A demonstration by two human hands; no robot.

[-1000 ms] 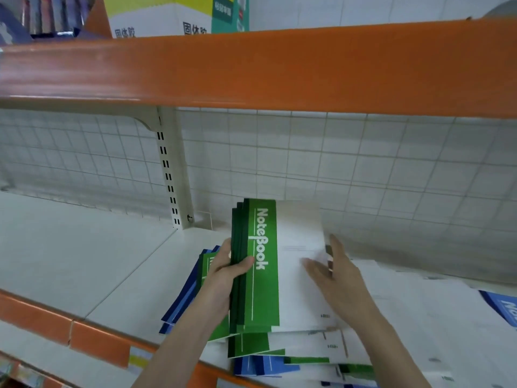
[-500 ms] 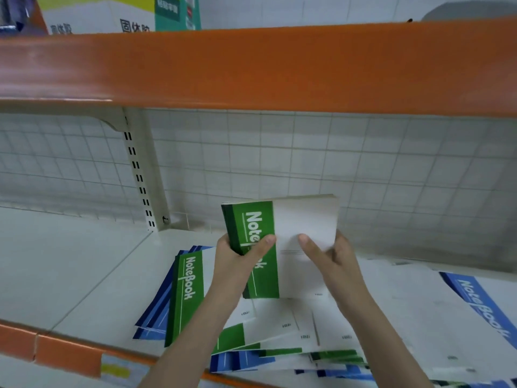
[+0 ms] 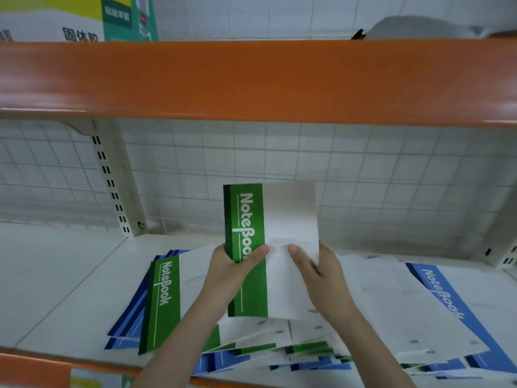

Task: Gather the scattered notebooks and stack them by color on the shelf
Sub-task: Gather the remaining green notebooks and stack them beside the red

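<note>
the green notebooks (image 3: 260, 247) are held upright above the scattered pile (image 3: 279, 340) on the shelf (image 3: 56, 275). left hand (image 3: 232, 273) grips the spine side, right hand (image 3: 321, 278) the white edge, thumbs in front. best to square the edges before laying them down apart from the blue notebook (image 3: 447, 298).

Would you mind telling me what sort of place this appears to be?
Probably a stationery shop aisle: an orange-edged retail shelf with a wire-grid back panel, many identical notebooks lying loose, and boxed goods above.

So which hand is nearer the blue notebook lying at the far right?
Right. The right hand grips the held green stack's white side, toward the blue notebook; the left hand grips its spine, farther away.
</note>
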